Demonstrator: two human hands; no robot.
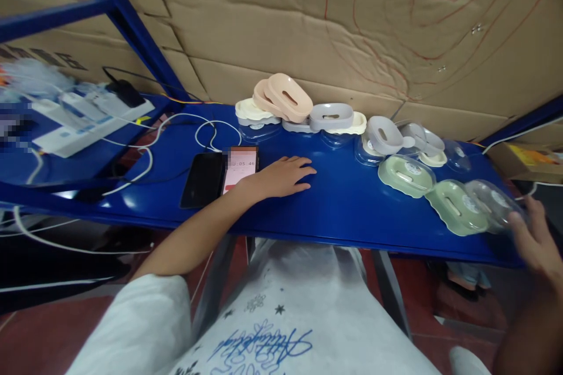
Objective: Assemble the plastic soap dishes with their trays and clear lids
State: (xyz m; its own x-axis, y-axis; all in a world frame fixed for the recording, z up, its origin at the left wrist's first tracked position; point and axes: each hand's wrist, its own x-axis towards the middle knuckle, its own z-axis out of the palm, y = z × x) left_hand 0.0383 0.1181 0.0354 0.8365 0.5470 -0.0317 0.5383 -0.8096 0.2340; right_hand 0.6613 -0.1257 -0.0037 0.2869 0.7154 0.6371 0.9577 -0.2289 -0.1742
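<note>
My left hand (288, 177) lies palm down on the blue table, fingers spread, holding nothing. Beside its wrist is a lit phone (240, 165) showing a timer, next to a dark phone (201, 180). At the right edge, my right hand (537, 234) has its thumb and fingers apart at the end of a clear plastic lid (495, 202); whether it grips the lid is unclear. The lid partly overlaps a green slotted soap dish (457, 206). Another green soap dish (405, 174) lies farther left. Behind it sits a grey soap dish (384, 135) over a clear lid.
Peach soap dishes (290, 98) are heaped on cream and grey ones at the back, near another grey dish (331, 116). A cardboard wall (264, 17) stands behind. White cables run left to a power strip (94, 129). A cardboard box (530, 161) is at right.
</note>
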